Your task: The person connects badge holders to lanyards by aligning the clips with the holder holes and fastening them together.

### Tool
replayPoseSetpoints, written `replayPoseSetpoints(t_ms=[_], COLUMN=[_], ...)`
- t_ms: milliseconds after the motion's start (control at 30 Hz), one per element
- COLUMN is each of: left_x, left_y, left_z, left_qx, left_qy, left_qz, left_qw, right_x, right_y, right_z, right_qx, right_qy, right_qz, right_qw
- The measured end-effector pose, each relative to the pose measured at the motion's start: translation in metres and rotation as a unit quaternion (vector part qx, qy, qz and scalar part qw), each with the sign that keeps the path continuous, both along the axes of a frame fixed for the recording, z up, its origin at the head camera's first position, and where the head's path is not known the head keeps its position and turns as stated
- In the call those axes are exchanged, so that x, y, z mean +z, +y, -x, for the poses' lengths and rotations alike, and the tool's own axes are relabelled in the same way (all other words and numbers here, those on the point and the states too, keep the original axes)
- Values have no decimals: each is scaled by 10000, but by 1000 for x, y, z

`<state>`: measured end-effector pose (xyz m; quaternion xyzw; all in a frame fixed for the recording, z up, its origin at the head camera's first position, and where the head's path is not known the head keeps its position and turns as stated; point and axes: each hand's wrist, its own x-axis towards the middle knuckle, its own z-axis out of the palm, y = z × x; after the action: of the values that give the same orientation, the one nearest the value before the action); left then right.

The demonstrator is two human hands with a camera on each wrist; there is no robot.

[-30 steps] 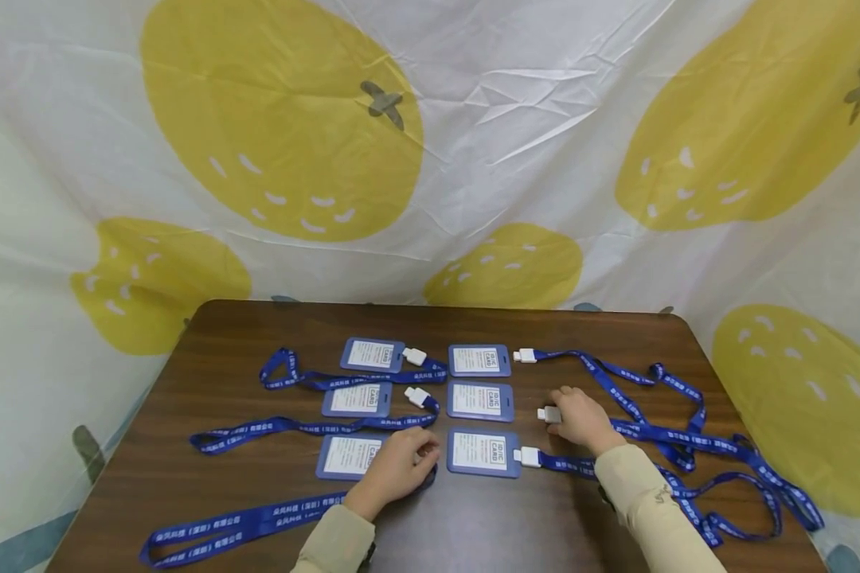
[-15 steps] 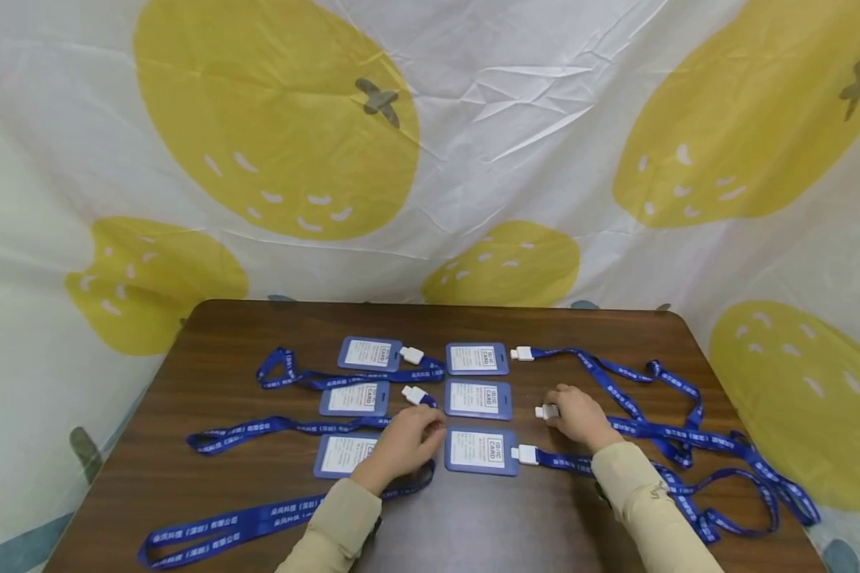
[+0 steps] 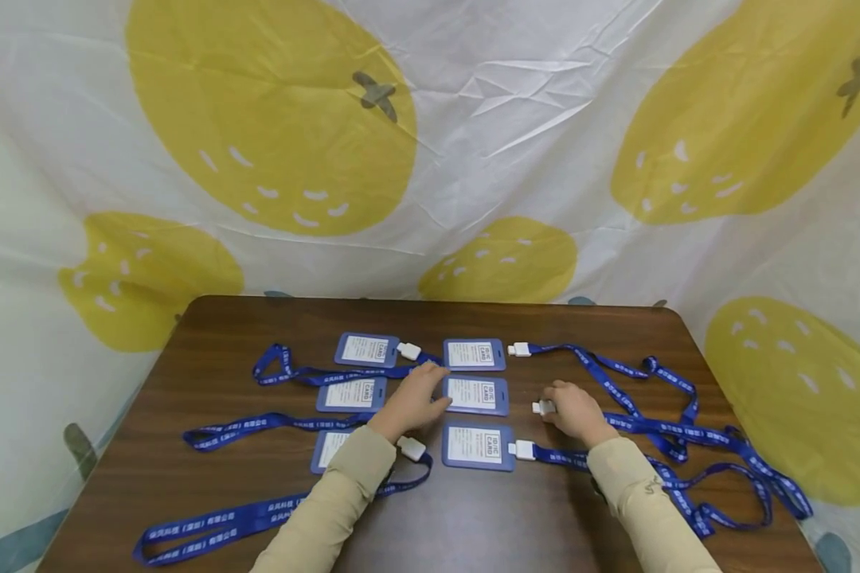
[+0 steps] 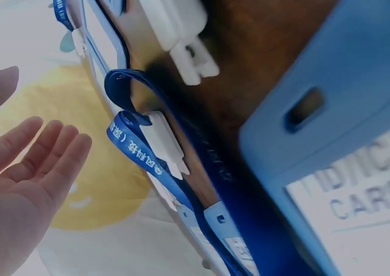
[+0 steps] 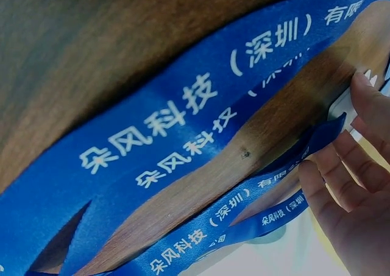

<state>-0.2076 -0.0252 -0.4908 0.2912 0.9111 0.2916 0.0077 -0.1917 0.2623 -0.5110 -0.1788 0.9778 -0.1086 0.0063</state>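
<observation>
My left hand (image 3: 410,402) hovers over the middle row of badge holders, fingertips close to the left edge of a blue badge holder (image 3: 476,395). In the left wrist view, its fingers (image 4: 66,166) are loosely extended and hold nothing. My right hand (image 3: 576,414) pinches the white clip (image 3: 542,407) of a blue lanyard (image 3: 677,432), just right of that middle badge holder and apart from it. The right wrist view shows thumb and fingers around this clip, partly hidden. Below the left hand, a white clip (image 3: 412,448) on another lanyard (image 3: 222,529) lies on the table.
Several badge holders lie in two columns on the brown table (image 3: 430,521). A near right badge holder (image 3: 478,446) has a white clip (image 3: 521,450) at its slot. A far right clip (image 3: 519,349) lies beside its badge holder (image 3: 474,355). Lanyards trail to both sides; a lemon-patterned curtain (image 3: 502,159) hangs behind.
My left hand has moved away from the near left badge holder, farther up the table to the middle row, uncovering the near left clip. The right hand stays at its clip.
</observation>
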Motion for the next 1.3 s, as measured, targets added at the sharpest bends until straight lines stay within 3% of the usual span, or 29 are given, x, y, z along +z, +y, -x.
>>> replayPoseSetpoints(t_ms=[167,400,600,867,1300], left_x=[2,1,-2,-9,-24], left_y=[6,11,18,32,44], left_z=[9,18,29,36,34], left_qx=[-16,-246,-430,-577,-162], left_qy=[-27,273,495,456,168], left_qz=[446,873,1434,2045,2516], left_qw=[9990,9955,9875,9761,9676], right_x=[1,0,0,2,5], right_y=[-1,-1,-1,-1,-2], right_z=[1,3,3,0,-3], right_qx=[21,152,114,78,12], right_qy=[-57,75,77,53,79], right_qz=[-55,-8,57,89,155], right_qw=[10000,9999,9999,9999,9998])
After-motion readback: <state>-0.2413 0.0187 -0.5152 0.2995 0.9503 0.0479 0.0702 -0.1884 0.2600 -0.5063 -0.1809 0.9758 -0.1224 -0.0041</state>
